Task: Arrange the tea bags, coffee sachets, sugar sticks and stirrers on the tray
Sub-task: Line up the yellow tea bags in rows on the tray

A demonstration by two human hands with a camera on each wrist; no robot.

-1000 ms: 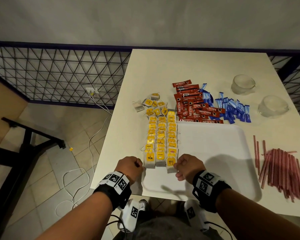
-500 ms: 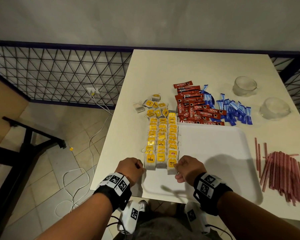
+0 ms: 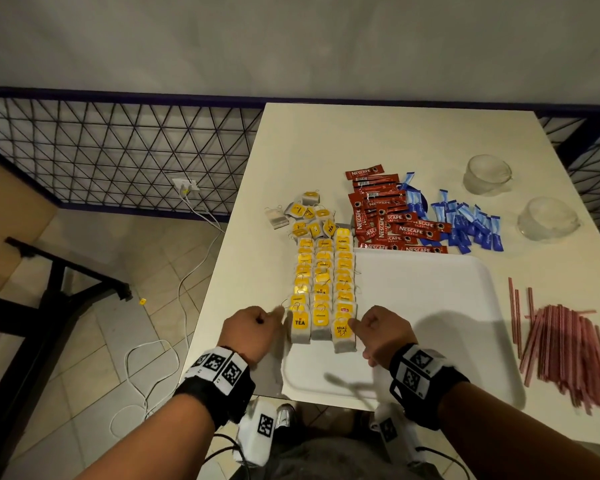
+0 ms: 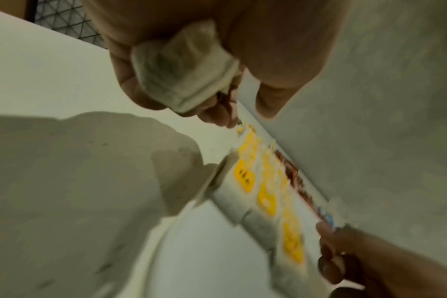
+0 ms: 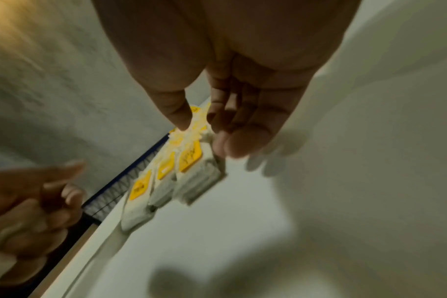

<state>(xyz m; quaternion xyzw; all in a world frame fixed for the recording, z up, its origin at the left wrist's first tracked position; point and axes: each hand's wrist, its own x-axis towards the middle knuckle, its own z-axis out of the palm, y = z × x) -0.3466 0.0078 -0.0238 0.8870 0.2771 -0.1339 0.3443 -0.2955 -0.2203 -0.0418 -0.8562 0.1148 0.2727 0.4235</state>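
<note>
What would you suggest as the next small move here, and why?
Probably lay the tea bag held in the left hand at the near end of the tea bag rows on the tray; some tea bags remain loose beyond it.

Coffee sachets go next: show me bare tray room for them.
Bare tray: right of the tea bag rows, below the coffee sachets, left of the stirrers. Crowded: the tray's left edge, between left hand and right hand.

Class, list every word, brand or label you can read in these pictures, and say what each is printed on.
"TEA": tag of the nearest left tea bag.
"NESCAFE CLASSIC": red coffee sachets.
"RELA...": tag of the nearest right tea bag; rest unreadable.
Other tea tags, blue sugar sticks: too small.
Wristband squares: codes, not words.
</note>
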